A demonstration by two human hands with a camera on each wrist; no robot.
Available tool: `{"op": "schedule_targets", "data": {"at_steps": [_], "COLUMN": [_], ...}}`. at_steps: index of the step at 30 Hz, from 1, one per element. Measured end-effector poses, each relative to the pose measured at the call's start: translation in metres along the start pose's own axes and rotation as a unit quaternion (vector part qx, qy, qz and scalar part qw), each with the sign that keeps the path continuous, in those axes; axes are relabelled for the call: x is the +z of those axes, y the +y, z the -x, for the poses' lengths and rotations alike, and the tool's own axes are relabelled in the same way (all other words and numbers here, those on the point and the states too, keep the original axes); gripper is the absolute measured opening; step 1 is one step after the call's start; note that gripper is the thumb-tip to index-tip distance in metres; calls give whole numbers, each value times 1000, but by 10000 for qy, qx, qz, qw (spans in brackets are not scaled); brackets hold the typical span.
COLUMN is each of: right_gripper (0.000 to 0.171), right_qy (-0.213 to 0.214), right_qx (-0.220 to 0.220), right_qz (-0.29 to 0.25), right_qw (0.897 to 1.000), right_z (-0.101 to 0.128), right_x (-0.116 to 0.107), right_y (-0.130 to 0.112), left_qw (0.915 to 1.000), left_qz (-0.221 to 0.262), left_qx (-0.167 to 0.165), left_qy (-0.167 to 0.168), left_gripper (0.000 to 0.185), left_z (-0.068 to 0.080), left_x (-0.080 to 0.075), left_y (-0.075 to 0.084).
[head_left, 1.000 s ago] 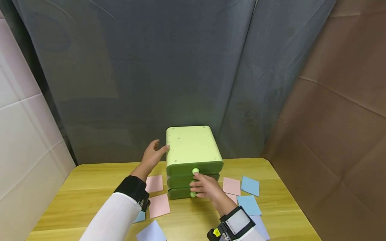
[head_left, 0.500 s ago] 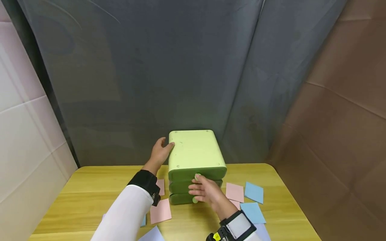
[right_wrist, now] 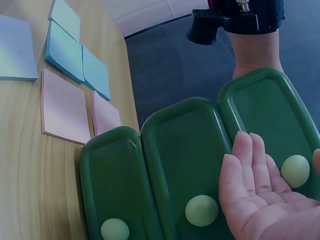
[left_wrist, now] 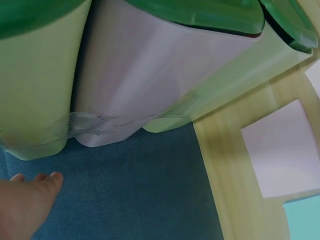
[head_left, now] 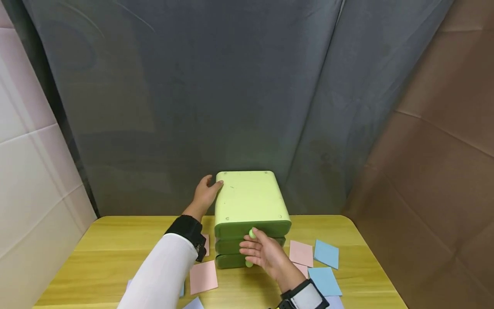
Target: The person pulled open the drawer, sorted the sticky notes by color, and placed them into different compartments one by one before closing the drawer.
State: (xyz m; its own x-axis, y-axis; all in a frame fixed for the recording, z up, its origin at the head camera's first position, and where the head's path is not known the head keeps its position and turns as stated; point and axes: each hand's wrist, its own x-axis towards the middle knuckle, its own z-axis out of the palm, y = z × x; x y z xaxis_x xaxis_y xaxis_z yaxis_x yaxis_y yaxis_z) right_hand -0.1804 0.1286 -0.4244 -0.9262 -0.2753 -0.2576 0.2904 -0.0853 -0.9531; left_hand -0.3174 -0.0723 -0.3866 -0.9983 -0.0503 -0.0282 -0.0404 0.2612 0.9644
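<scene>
**A:** Which step is this? The green drawer box (head_left: 250, 201) sits at 12 o'clock on the bench (head_left: 115, 240), backed up against the grey curtain (head_left: 193, 86). The left hand (head_left: 204, 195) is flat on the box's 9 o'clock side, fingers straight, steadying it and gripping nothing. The right hand (head_left: 262, 253) is at the drawer fronts, palm up with fingers loose, and the top knob (right_wrist: 295, 170) sits just past its fingertips (right_wrist: 245, 145). No grip on it yet.

**B:** Looks like the reach-in before opening the top drawer (right_wrist: 272, 120), I'd guess. All three fronts look flush. The next move calls for pinching that knob and pulling straight toward 6 o'clock while the left hand braces.

**A:** Any brand or writing?

**B:** None I can read. The sticky notes (head_left: 301, 253) around the box look blank too.
</scene>
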Motion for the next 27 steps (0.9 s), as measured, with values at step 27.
{"op": "schedule_targets", "data": {"at_steps": [27], "right_gripper": [66], "right_qy": [-36], "right_qx": [-70], "right_qz": [132], "right_qw": [9999], "right_z": [10], "right_x": [3], "right_y": [2], "left_qw": [9993], "left_qz": [-163], "left_qx": [140], "left_qy": [-312], "left_gripper": [63], "left_z": [-11], "left_x": [0], "left_y": [7]}}
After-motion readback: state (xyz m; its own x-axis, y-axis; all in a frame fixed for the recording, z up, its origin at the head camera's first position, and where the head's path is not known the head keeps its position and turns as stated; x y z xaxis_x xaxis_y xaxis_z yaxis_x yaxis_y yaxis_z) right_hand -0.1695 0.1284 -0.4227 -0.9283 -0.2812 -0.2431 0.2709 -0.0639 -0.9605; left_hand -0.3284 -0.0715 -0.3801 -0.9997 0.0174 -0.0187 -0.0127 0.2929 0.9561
